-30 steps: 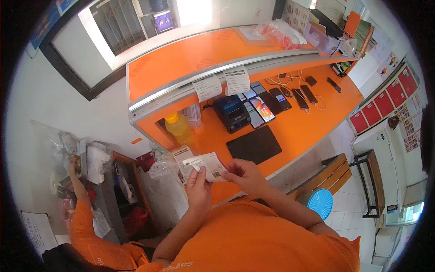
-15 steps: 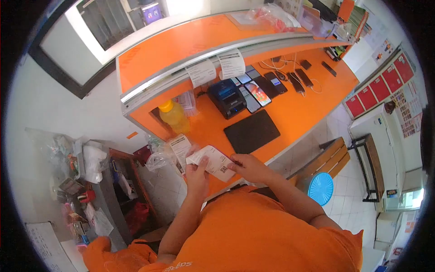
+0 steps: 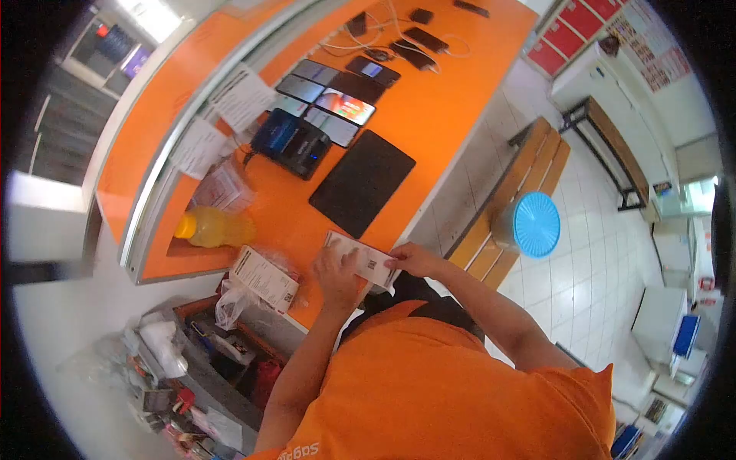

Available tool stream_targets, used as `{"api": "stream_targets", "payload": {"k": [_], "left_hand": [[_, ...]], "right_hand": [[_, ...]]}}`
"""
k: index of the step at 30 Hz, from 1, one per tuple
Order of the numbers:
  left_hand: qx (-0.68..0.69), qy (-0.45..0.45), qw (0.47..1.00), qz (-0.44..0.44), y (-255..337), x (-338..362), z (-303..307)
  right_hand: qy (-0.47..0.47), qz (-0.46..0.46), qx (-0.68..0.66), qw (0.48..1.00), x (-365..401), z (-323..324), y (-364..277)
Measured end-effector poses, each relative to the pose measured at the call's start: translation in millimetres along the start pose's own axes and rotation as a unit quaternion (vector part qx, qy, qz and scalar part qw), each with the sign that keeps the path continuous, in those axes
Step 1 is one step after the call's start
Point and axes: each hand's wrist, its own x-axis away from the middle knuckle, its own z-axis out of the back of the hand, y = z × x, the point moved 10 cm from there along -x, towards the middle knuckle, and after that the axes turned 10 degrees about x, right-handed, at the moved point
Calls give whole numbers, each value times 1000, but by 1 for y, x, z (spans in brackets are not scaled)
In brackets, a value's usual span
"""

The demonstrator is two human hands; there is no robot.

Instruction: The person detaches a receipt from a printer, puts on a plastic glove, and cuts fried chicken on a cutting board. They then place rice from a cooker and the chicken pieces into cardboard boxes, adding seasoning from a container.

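Risk, judged: the paper slip could slide or drop off the near edge of the counter if the right hand loosens, since its pinch is at one end only. A crease or tear seems possible if the two hands pull unevenly. The loose plastic bag could catch a sleeve or drag the printed sheet lying by it.

Position: slip between the hands, close to the counter edge, just below the dark tablet. Right hand narrow, thumb and fingers closed on the slip's right end. Left hand over the slip's left part, fingers somewhat spread — blurred, cannot tell whether it grips. Printed sheet lies beyond the left hand, near the yellow bottle.
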Motion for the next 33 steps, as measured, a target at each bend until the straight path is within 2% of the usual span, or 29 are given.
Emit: {"api": "stream_targets", "payload": {"k": [1, 2, 3, 5, 8, 12, 14, 15, 17, 18, 20, 21, 23, 24, 25, 27, 29, 31, 32, 33], "left_hand": [[109, -91, 988, -66, 9, 10, -25], [215, -179, 952, -128, 22, 26, -44], [215, -187, 949, -134, 33, 28, -40], [154, -170, 965, -130, 59, 21, -23], [133, -227, 958, -117, 61, 19, -25], [106, -274, 949, -114, 62, 26, -32], [103, -259, 953, -121, 65, 25, -28], [100, -243, 956, -127, 68, 23, -24], [103, -252, 955, -122, 71, 22, -23], [107, -255, 954, -116, 70, 20, -23], [109, -249, 954, -127, 71, 21, -25], [112, -236, 956, -137, 70, 20, -24], [150, -236, 951, -132, 65, 17, -24], [188, -237, 945, -125, 62, 16, -23], [185, -225, 949, -120, 59, 14, -19], [355, -150, 922, -47, 48, 10, 0], [374, -106, 921, -28, 35, 16, -2], [441, -123, 886, 73, 22, 21, -17], [395, -139, 903, 94, 15, 23, -23], [396, -119, 905, 96, 13, 22, -17]], "right_hand": [[15, -16, 16, 1000, 3, 0, -4], [64, 40, -46, 996, 12, 6, -20], [69, 37, -55, 995, 19, 6, -23], [81, 37, 39, 995, 24, 10, -28], [94, 46, 54, 993, 27, 1, -7], [78, 62, -52, 994, 10, -33, 44], [53, 87, -188, 977, -1, -51, 57], [53, 87, -191, 976, -1, -55, 56], [26, 57, -328, 942, -4, -74, 57], [27, 57, -333, 941, -5, -81, 60], [-65, -30, -298, 952, -1, -118, 76], [-64, -28, -299, 952, -1, -126, 86], [-48, 50, -181, 981, -3, -125, 99], [-7, 77, -181, 980, 14, -97, 80], [-12, 84, -170, 982, 34, -76, 53], [32, 45, -157, 986, 55, -30, 21], [41, 53, -149, 987, 46, -28, 7], [190, 75, -50, 978, 57, 13, -40], [157, 104, -3, 982, 55, 16, -62], [153, 115, 14, 981, 47, 21, -75]]}}
